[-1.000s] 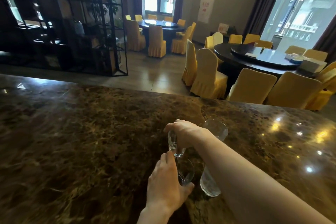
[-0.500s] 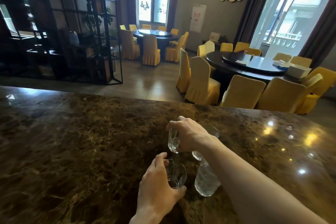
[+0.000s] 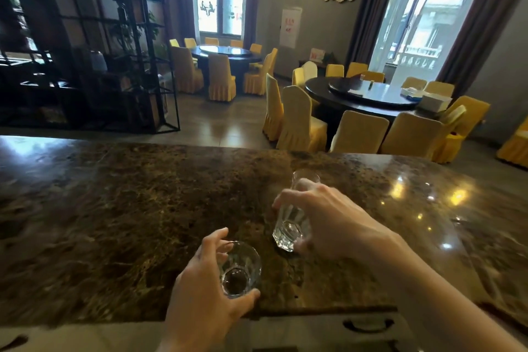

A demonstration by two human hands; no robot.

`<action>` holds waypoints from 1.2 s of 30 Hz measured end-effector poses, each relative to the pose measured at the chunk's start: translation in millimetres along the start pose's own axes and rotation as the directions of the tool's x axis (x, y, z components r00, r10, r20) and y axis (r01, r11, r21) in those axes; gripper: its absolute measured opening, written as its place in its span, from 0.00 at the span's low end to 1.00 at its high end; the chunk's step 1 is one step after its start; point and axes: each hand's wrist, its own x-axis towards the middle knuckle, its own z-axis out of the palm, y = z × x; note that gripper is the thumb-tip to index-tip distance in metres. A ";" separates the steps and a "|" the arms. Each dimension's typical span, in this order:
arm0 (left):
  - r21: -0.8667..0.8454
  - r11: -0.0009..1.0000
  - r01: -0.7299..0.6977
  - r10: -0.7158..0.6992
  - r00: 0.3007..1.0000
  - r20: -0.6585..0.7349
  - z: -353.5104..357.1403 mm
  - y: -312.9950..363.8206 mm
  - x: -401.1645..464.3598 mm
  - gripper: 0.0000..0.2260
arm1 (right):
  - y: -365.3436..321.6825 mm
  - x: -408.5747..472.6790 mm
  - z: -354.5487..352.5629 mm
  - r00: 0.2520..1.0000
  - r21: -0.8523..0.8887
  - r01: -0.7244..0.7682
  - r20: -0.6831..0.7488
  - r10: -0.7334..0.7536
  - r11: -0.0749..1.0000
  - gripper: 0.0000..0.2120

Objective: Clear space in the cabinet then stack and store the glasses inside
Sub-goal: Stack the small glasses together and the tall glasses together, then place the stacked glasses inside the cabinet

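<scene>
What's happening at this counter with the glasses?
A person stands at a dark marble counter handling clear drinking glasses with both bare hands. The left hand is wrapped around a short glass standing upright near the counter's front edge. The right hand grips a taller glass, tilted, its base just above or touching the counter. The two glasses are apart, not stacked. A drawer handle shows below the counter's edge; no cabinet interior is in view.

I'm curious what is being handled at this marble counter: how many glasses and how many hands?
Glasses: 2, a short glass in the left hand and a tall glass in the right hand
Hands: 2
Total: 4
</scene>
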 end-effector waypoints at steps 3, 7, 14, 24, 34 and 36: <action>0.024 1.000 0.004 -0.005 0.999 0.038 -0.7 1.1 -25.8 0.50 | -6.3 -42.4 23.0 1.000 -0.011 0.003 0.015 -0.003 1.000 0.37; 0.018 0.999 0.035 -0.036 0.998 0.057 5.3 7.6 -59.2 0.49 | -7.0 -93.4 61.4 0.996 0.000 -0.025 0.081 0.025 1.000 0.39; 0.088 0.992 0.087 -0.095 0.991 0.095 29.7 19.0 -107.4 0.47 | 9.5 -160.4 116.6 0.973 -0.016 -0.056 0.225 0.058 0.998 0.37; 0.121 0.969 0.216 -0.239 0.942 0.236 105.2 -10.2 -198.0 0.44 | 54.1 -219.8 219.8 0.947 0.041 -0.043 0.319 0.028 0.998 0.33; 0.135 0.916 0.377 -0.400 0.869 0.290 233.8 -160.3 -252.4 0.41 | 58.3 -196.6 412.0 0.905 0.096 -0.082 0.425 0.034 0.992 0.34; 0.127 0.910 0.395 -0.415 0.874 0.252 266.1 -206.0 -258.5 0.43 | 59.8 -186.3 454.8 0.911 0.094 -0.090 0.411 0.044 0.991 0.34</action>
